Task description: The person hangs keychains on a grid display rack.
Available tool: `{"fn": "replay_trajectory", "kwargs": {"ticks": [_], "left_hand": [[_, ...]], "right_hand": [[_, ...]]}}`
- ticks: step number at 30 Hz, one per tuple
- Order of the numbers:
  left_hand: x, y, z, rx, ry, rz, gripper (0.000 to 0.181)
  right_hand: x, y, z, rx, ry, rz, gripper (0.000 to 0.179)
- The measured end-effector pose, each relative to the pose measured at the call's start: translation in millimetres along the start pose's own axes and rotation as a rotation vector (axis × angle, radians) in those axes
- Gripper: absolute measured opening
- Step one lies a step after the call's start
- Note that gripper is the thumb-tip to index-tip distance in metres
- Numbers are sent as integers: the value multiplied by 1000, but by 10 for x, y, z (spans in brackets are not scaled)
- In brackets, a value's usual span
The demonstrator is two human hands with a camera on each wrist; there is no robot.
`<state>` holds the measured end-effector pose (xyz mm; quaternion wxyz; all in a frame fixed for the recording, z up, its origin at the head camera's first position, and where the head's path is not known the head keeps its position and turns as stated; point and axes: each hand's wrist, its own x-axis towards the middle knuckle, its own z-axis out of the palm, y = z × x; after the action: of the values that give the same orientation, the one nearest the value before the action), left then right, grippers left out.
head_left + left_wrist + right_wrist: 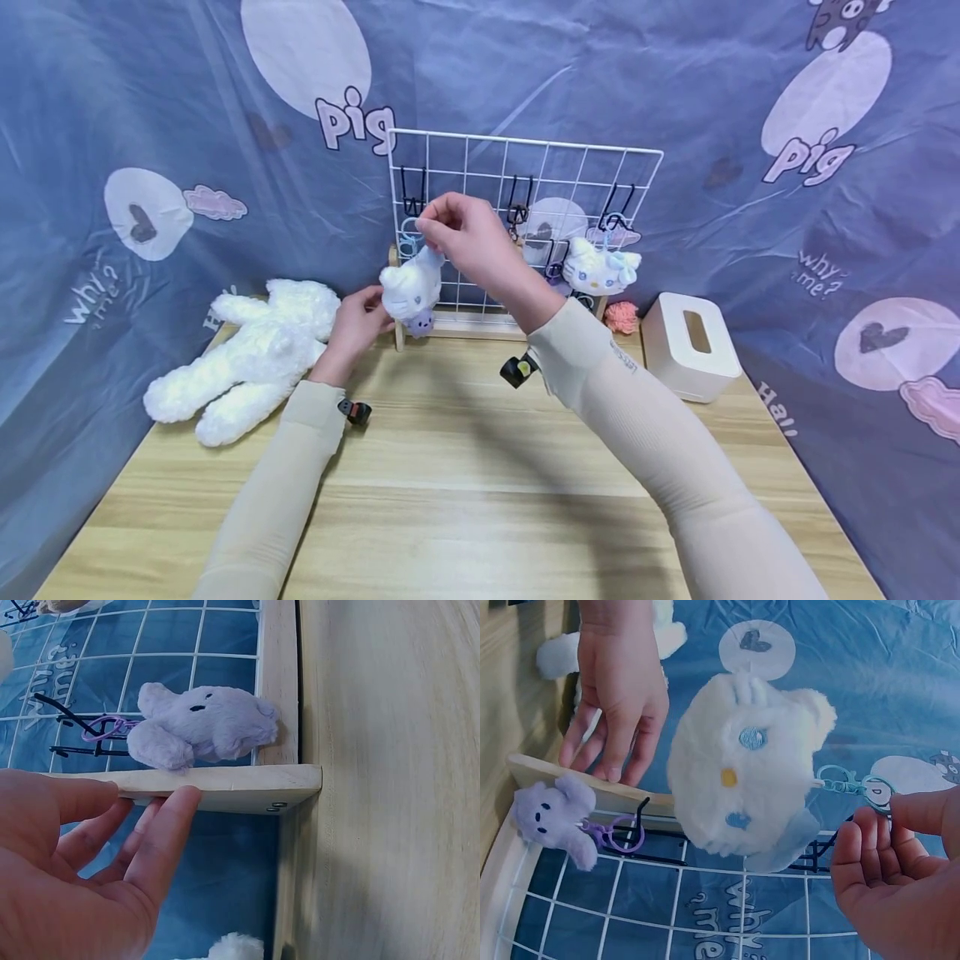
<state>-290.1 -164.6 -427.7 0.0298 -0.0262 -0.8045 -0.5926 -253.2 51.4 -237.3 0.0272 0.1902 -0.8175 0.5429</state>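
In the head view my right hand (468,237) is raised in front of the rack's upper left. It pinches a light-blue key ring (871,781) between thumb and forefinger. From that ring hangs a white cat-face plush keychain (408,290) with blue eyes, a yellow nose and a blue bow. The plush overlaps the grid close to a black hook (814,859). My left hand (358,321) touches the outer side of the rack's wooden post (232,778) with its fingertips, the fingers loosely extended. Beside that post, a purple plush keychain (202,724) hangs from a lower hook.
The white wire rack (480,327) stands at the table's back, with more black hooks. A second cat-face plush (596,271) hangs at its right. Left lies a large white plush toy (270,354); right are a coral fluffy ball (621,317) and a white tissue box (686,371).
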Motion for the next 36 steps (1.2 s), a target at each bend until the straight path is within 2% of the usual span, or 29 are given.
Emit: {"fn": "replay_trajectory", "kwargs": {"ticks": [12,21,36], "left_hand": [[-19,-13,-3,0,-11,18,35],[-12,17,46,19,23,12,30],[-36,34,45,61,48,23,39]], "right_hand": [[182,-44,77,-66,57,36,11],[254,27,129,-60,74,103,13],[347,66,158,-90,124,171,14]]}}
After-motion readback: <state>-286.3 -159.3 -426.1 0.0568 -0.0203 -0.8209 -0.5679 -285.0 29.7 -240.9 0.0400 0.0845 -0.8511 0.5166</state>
